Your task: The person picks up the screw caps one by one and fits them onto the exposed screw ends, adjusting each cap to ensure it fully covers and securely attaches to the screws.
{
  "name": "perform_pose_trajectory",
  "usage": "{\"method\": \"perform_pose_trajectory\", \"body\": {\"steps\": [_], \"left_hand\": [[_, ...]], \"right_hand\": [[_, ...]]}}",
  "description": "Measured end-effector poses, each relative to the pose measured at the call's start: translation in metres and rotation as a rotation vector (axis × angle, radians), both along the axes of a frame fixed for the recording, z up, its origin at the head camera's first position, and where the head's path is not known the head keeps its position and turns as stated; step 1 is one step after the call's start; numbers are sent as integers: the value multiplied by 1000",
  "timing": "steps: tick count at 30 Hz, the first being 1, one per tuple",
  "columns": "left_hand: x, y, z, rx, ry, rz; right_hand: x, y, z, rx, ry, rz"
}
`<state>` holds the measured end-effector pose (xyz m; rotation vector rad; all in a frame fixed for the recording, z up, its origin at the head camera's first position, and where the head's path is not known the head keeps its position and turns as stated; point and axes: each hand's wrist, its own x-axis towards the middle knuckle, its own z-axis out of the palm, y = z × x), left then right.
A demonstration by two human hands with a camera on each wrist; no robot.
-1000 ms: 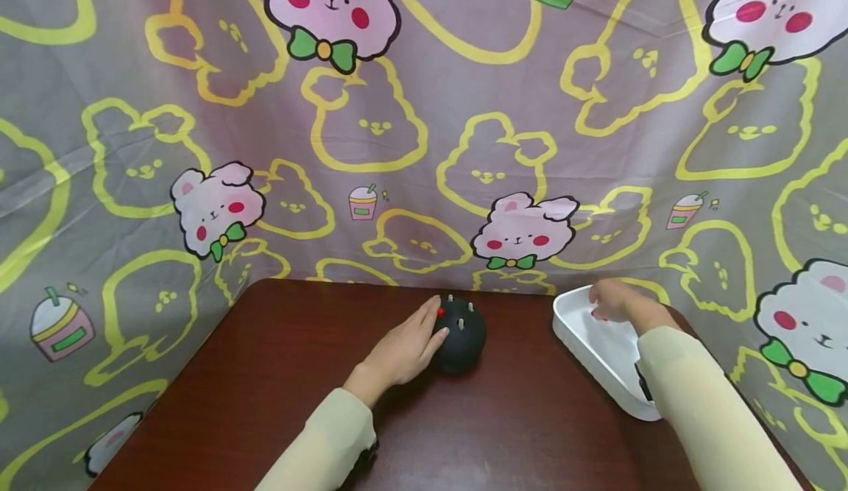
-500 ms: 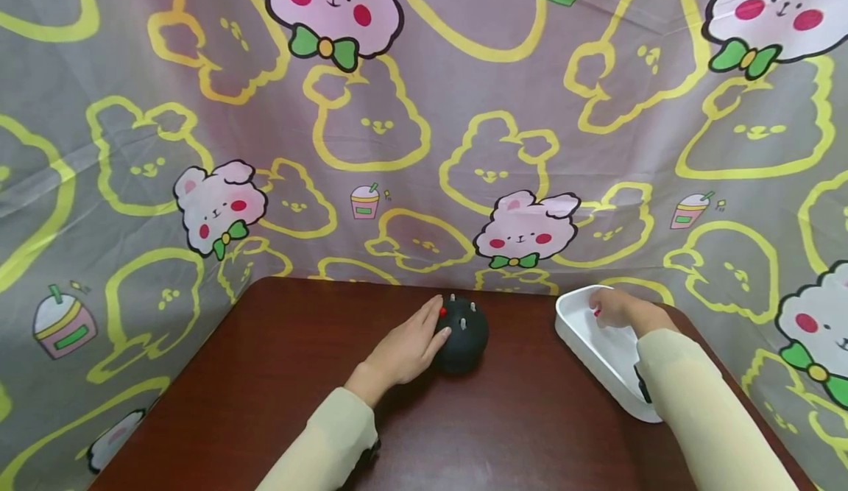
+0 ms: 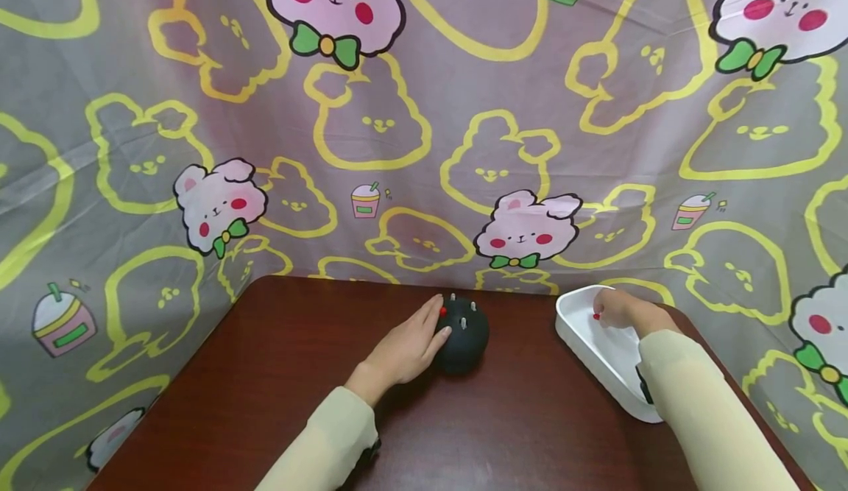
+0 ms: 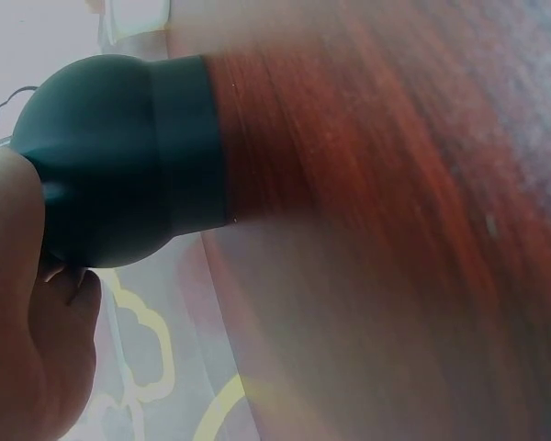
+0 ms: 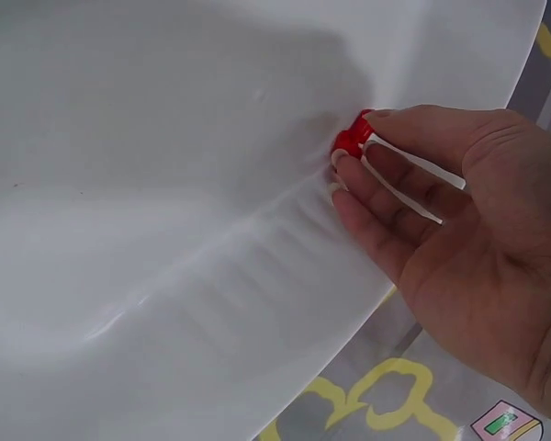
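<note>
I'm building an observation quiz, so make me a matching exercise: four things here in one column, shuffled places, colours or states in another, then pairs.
1. Left hand
2. Right hand
3. Tray
4. Ball-shaped stand

A. white, at right on the table
B. pinching a small red piece
C. black, with pegs on top
D. resting against a curved surface

Pairs: 1-D, 2-B, 3-A, 4-C

Bare surface (image 3: 523,380) gives a wide lane btwn black ball-shaped obj (image 3: 464,347) and white tray (image 3: 599,373); more room L of L hand (image 3: 400,347). That hand blocks obj's L side; R side's open. Short pegs (image 3: 464,323) stick up on top, so no low pass. Tray's raised wall bars a flat slide-in. R hand (image 3: 619,311) fills far end, R sleeve (image 3: 695,380) covers near R side. Cloth (image 3: 411,233) shuts off back.
</note>
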<state>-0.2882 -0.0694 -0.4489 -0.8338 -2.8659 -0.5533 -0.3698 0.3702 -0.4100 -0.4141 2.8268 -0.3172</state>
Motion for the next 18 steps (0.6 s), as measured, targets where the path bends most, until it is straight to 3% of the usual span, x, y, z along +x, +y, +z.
{"method": "perform_pose_trajectory", "body": {"steps": [7,18], "left_hand": [[0,0,0,-8,-13,5],[0,0,2,-5,-2,-1]], "right_hand": [[-1,2,-5,-19,39,64],[-4,3,-5,-8,64,93]]}}
